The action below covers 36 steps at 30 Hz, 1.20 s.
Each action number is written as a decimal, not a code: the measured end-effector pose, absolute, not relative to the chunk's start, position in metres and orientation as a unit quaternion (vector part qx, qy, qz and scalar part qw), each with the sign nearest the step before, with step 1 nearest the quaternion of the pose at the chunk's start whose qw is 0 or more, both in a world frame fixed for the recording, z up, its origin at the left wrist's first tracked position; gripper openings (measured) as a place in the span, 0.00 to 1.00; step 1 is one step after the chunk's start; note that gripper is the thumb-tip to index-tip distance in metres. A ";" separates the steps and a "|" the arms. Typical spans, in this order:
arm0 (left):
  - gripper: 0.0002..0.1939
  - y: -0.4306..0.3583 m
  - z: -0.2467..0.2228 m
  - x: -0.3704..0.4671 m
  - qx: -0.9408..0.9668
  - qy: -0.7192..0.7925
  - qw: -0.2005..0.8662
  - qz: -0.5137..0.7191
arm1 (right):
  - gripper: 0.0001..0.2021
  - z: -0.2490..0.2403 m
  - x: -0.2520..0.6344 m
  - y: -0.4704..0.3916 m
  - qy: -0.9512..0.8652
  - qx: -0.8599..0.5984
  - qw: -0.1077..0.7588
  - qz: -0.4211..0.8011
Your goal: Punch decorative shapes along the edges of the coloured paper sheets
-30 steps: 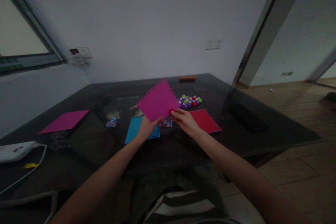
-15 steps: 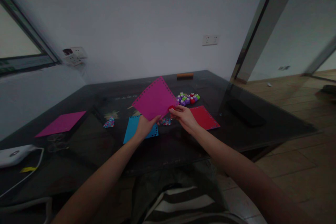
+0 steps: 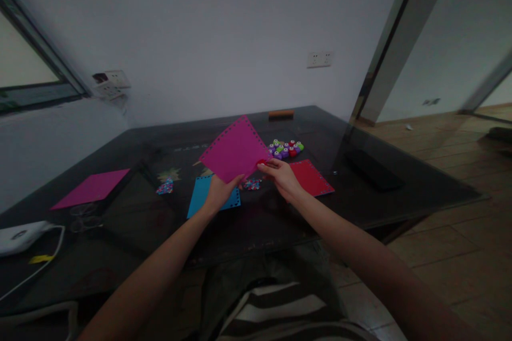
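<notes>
At mid-frame, the left hand [image 3: 220,193] has its grip on the lower corner of a magenta, hole-edged square sheet [image 3: 235,150], seemingly light, bendable card best held by its margins, while the right hand [image 3: 284,178] pinches a small red object [image 3: 261,162] at its right side.

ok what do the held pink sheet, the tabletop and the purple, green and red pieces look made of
Held pink sheet: probably card or thin foam, matte; its colour is even, without shine.
Tabletop: perhaps glass, glossy; it is dark, smooth and faintly reflective.
Purple, green and red pieces: probably plastic, from their bright, solid colours; too small to tell the finish.
</notes>
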<state>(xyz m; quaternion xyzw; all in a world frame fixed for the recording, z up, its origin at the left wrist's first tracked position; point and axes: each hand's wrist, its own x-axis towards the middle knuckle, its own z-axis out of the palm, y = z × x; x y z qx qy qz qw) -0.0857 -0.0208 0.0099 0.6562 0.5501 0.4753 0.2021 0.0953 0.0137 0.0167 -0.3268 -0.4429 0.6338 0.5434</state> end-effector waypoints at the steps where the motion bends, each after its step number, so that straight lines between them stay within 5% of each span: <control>1: 0.10 -0.020 0.010 -0.086 0.657 0.550 0.200 0.474 | 0.13 0.016 0.095 0.014 -0.441 -0.323 0.544 0.636; 36: 0.09 -0.019 0.008 -0.086 0.650 0.553 0.199 0.482 | 0.13 0.020 0.095 0.013 -0.431 -0.300 0.540 0.658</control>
